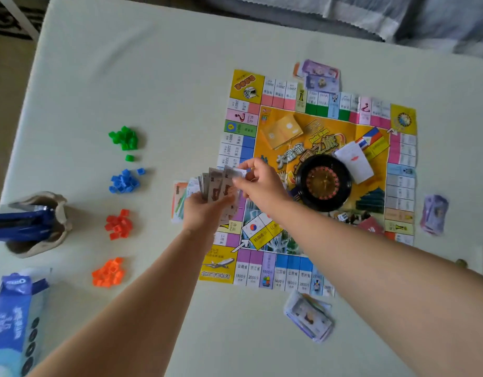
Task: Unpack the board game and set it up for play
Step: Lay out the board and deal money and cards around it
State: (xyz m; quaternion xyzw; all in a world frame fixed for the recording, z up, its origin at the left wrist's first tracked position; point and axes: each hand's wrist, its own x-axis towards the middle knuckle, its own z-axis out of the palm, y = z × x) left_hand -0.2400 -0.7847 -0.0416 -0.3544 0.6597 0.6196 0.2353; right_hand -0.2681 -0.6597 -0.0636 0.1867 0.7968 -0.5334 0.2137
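Paper notes (218, 186): thin, floppy, slippery. Left hand (205, 210) grips the fan; right hand (258, 180) pinches one top corner. Peel by edges.

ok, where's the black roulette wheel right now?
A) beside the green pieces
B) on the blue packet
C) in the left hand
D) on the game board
D: the roulette wheel sits on the game board, in its printed centre, while the left hand and right hand hold only banknotes.
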